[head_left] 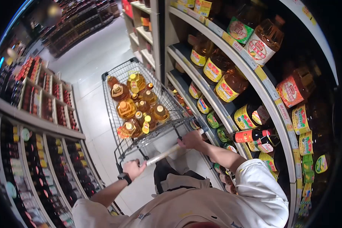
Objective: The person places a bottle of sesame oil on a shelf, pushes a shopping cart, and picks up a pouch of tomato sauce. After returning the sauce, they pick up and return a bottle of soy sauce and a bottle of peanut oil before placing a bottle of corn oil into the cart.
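Both hands hold the light-coloured handle [163,154] of a wire shopping cart [112,110]. My left hand [134,169], with a dark watch at the wrist, is wrapped round the handle's left end. Farther right, my right hand [192,140] is closed round the handle near its right end. In the cart basket stand several bottles of golden oil, among them a large one [125,109] on the left side and one with a yellow cap [146,123] near the front. Their caps face up toward the camera.
Close on the right, a curved shelf [231,41] holds several oil bottles [231,85] and a red-labelled dark bottle [250,135]. Racks of dark bottles [45,163] line the left. A pale tiled floor [93,91] runs between them, with another shelf [79,28] far ahead.
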A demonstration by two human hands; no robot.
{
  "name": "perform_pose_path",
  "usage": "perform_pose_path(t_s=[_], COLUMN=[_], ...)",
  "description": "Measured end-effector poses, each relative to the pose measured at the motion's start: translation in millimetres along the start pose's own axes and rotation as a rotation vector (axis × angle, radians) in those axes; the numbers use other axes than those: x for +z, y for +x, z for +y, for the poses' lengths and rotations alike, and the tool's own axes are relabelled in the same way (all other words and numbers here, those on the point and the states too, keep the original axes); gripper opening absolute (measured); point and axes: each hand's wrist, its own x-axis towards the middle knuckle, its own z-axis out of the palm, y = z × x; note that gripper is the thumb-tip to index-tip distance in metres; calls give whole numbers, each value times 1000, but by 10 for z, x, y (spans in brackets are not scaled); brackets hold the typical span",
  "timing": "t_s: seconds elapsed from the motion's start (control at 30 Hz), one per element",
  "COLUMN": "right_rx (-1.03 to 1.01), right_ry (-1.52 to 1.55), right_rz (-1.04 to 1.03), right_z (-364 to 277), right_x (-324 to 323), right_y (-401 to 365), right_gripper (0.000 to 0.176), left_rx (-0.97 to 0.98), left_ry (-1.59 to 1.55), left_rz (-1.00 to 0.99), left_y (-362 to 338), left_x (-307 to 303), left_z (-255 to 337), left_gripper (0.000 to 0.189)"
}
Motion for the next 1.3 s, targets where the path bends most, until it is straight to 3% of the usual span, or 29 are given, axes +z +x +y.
perform_pose_path(t_s=[0.07,0.13,0.33,0.5,0.77,1.17,1.3], right_rx=[-129,-87,15,4,47,141,100], right_ry=[41,45,81,113,72,-31,-30], right_rz=[436,367,155,234,199,191,321], right_z=[156,43,-86,-134,-281,-747,-719], right_x=[669,189,-23,-18,30,286,509], right_y=[59,-19,-62,-195,-677,-1807,-2159], right_gripper=[58,58,55,55,55,55,54], left_rx=[3,-16,-161,-473,-474,-388,-373], left_ry=[38,92,274,247,234,226,199], left_rz=[100,171,364,322,342,524,549], left_y=[-31,-55,-95,-256,-687,-1630,-2020], left_x=[94,145,260,319,500,1060,1197], left_z=[-37,-43,-57,240,402,454,696], left_gripper=[58,56,53,65,66,60,54])
